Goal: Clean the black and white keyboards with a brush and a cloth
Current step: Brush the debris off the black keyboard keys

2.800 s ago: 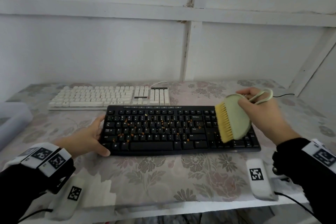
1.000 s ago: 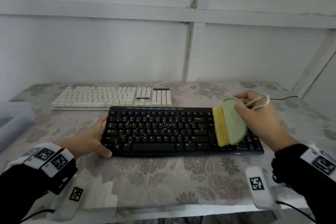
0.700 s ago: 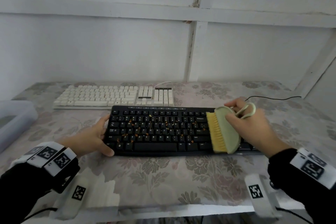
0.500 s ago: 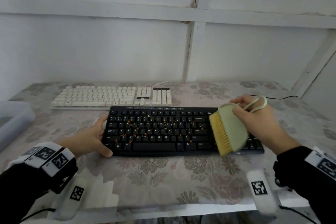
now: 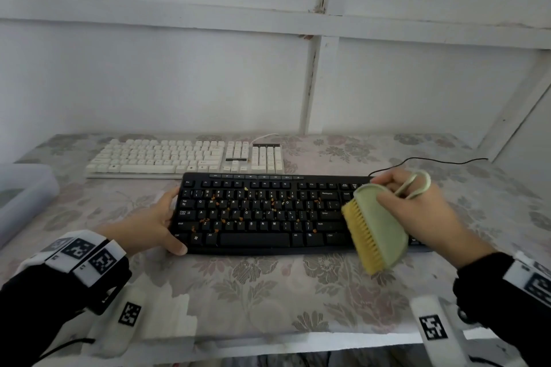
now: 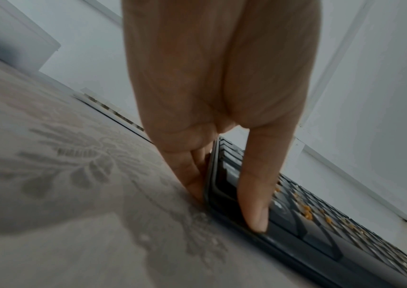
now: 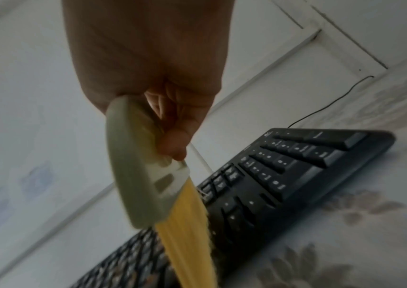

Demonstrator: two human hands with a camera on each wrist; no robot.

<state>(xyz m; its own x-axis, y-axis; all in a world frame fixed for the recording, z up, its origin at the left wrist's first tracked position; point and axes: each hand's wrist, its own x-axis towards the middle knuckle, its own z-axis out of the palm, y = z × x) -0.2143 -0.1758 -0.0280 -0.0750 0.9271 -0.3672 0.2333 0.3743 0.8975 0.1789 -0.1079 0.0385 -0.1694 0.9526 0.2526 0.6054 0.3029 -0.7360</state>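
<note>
The black keyboard lies in the middle of the table, with orange crumbs scattered over its left and middle keys. Behind it lies the white keyboard. My left hand holds the black keyboard's left end, thumb on its front corner and fingers against its side. My right hand grips a pale green brush with yellow bristles over the keyboard's right part. The bristles point left and down, above the keys. No cloth is in view.
A pale plastic bin stands at the table's left edge. A thin black cable runs from the black keyboard toward the back right. A white panelled wall closes the back. The floral tablecloth reaches the front edge.
My right hand swept the brush over the right keys toward the front, lifted it, and now holds it a little further left and back. The left hand has not moved.
</note>
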